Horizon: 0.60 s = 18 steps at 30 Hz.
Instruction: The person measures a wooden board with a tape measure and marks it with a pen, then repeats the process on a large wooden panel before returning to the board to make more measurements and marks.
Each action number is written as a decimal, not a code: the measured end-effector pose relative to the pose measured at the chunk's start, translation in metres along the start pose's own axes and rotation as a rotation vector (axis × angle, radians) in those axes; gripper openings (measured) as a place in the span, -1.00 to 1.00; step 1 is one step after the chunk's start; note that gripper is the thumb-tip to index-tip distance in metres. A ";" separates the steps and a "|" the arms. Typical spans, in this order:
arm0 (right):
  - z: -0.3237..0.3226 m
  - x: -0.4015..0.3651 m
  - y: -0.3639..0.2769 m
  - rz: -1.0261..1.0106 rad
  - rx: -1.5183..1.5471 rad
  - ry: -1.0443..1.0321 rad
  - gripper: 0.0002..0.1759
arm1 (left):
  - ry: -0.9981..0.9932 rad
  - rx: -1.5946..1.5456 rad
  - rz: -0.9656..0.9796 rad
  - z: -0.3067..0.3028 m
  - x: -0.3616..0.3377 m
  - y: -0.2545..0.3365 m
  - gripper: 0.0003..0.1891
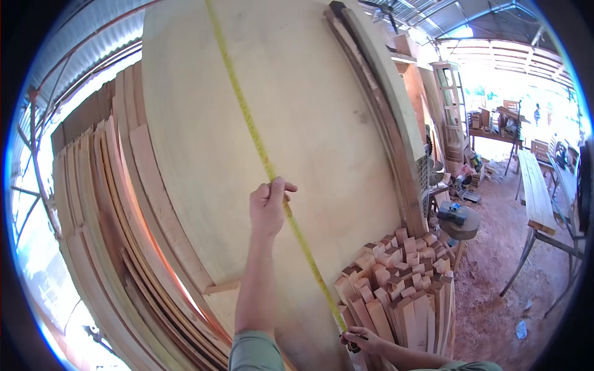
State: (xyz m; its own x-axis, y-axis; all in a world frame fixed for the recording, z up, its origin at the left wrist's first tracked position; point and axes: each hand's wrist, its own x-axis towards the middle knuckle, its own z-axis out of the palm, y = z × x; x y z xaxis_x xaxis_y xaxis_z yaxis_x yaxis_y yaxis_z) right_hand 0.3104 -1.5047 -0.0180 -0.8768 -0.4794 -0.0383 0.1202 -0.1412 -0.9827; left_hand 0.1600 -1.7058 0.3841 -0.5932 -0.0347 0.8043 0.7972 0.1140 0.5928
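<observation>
A yellow measuring tape [241,99] is drawn out along a large pale wooden panel [334,142], running from the top of the view down to the lower middle. My left hand [270,199] is closed on the tape's blade partway along, thumb and fingers pinching it against the panel. Lower down, my right hand [362,341] is closed around the tape measure's case, where the blade ends. A thin dark stick, perhaps a pencil, shows at the right hand's fingers. Most of the case is hidden by that hand.
Long boards [111,222] lean in a stack at left. Dark and pale planks [377,105] stand against the panel's right side. Upright wood offcuts [402,278] crowd the lower right. Beyond them are a stool [459,230] with a toolbox and a plank bench [535,191].
</observation>
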 end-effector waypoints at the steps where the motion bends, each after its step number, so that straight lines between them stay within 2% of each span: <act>1: 0.002 -0.007 -0.003 -0.030 0.015 0.001 -0.69 | 0.017 0.001 0.007 0.006 -0.002 0.005 -0.58; 4: 0.000 -0.038 -0.010 -0.057 -0.005 0.026 -0.65 | 0.028 0.172 -0.017 0.024 -0.011 0.019 -0.59; 6: -0.011 -0.066 -0.007 -0.056 -0.018 0.093 -0.63 | 0.065 0.094 -0.089 0.048 -0.024 0.028 -0.57; 8: -0.024 -0.099 0.004 -0.071 -0.145 0.068 -0.62 | 0.062 0.031 -0.105 0.079 -0.045 0.042 -0.54; 9: -0.030 -0.120 0.006 -0.074 -0.099 0.130 -0.62 | 0.040 0.038 -0.113 0.094 -0.058 0.052 -0.54; 11: -0.043 -0.164 0.008 0.000 -0.079 0.094 -0.64 | -0.027 0.027 -0.131 0.132 -0.091 0.065 -0.53; 13: -0.053 -0.208 0.018 0.029 -0.029 0.183 -0.65 | -0.088 0.015 -0.226 0.164 -0.128 0.075 -0.53; 14: -0.062 -0.229 0.023 0.059 -0.012 0.228 -0.65 | -0.173 0.050 -0.219 0.180 -0.150 0.072 -0.53; 15: -0.069 -0.249 0.034 -0.029 -0.002 0.279 -0.65 | -0.251 0.085 -0.210 0.198 -0.173 0.068 -0.53; 17: -0.085 -0.293 0.050 -0.037 -0.002 0.335 -0.67 | -0.516 0.118 -0.332 0.236 -0.226 0.084 -0.57; 18: -0.092 -0.316 0.058 -0.046 -0.007 0.370 -0.67 | -0.671 0.139 -0.261 0.255 -0.253 0.085 -0.61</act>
State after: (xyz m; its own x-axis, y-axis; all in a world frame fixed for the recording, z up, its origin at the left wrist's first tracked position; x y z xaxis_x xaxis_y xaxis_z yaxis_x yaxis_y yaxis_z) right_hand 0.5515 -1.2814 -0.0795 -0.9904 -0.1268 -0.0557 0.0745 -0.1488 -0.9861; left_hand 0.3499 -1.4343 0.2209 -0.7383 0.5325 0.4139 0.6256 0.3115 0.7152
